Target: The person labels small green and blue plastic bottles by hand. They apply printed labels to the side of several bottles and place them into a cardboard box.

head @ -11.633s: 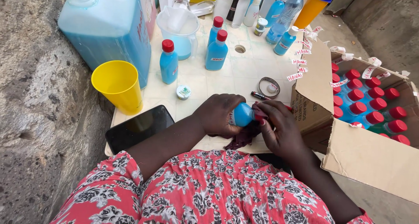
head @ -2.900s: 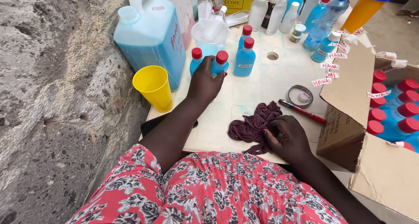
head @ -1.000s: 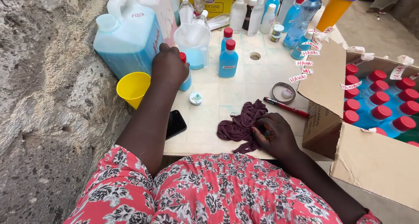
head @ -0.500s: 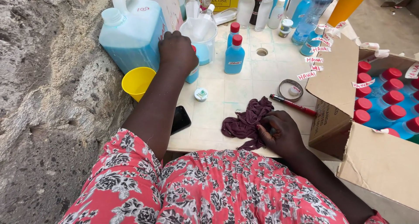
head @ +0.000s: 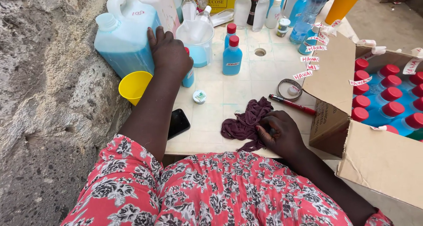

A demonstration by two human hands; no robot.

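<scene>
My left hand (head: 169, 54) is stretched forward with its fingers flat against a big translucent jug of blue liquid (head: 125, 36). A small blue bottle with a red cap (head: 188, 77) stands just under the palm, mostly hidden by it. My right hand (head: 280, 133) rests near the table's front edge, its fingers curled into a crumpled maroon cloth (head: 242, 122). Two more small blue bottles with red caps (head: 231, 54) stand upright in the middle of the pale tiled table (head: 246, 83).
A rough stone wall runs along the left. A yellow cup (head: 134, 86), black phone (head: 178, 122), small round lid (head: 199, 96), red marker (head: 293, 104) and tape roll (head: 289, 88) lie about. An open cardboard box (head: 335, 80) of red-capped bottles (head: 387, 109) stands right. A pitcher (head: 198, 39) and several bottles are at the back.
My left hand carried a small blue bottle from the centre to beside the big jug, and its fingers now spread against the jug. My right hand has stayed on the cloth.
</scene>
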